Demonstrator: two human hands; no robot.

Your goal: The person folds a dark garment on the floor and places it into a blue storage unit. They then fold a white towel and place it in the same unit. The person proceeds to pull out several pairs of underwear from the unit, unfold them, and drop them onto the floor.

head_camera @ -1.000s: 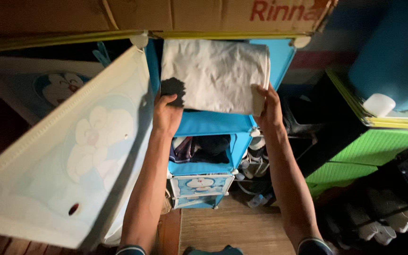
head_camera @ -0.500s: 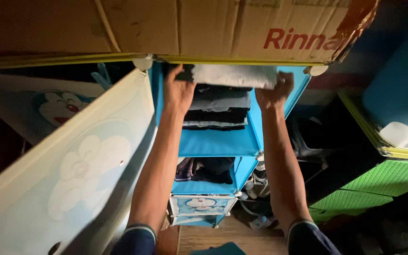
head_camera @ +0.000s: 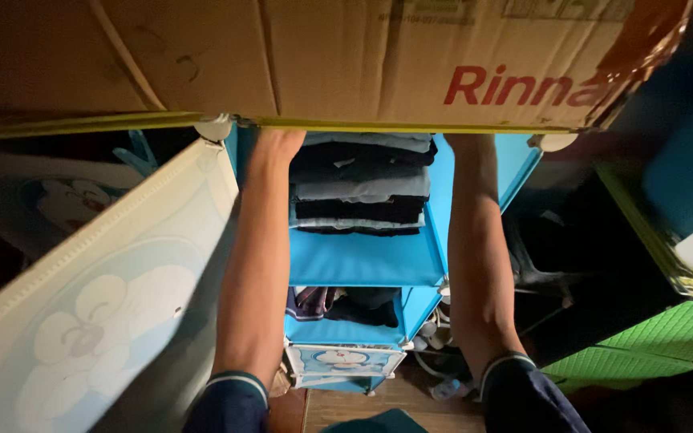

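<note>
Both arms reach up into the top compartment of the blue fabric shelf unit (head_camera: 362,261), centre of frame. Left hand (head_camera: 278,144) rests at left edge of the folded clothes stack (head_camera: 360,184); fingers hidden behind the cardboard box (head_camera: 322,56) across the top, so grip can't be told. Right hand fully hidden by box. Open printed door flap (head_camera: 98,297) at lower left.

Brown cardboard box (head_camera: 282,56) overhead, green plastic drawers (head_camera: 659,341) at right, pale flower-printed door flap (head_camera: 90,305) at left.

One cardboard box (head_camera: 282,56), two blue shelves (head_camera: 358,261).
</note>
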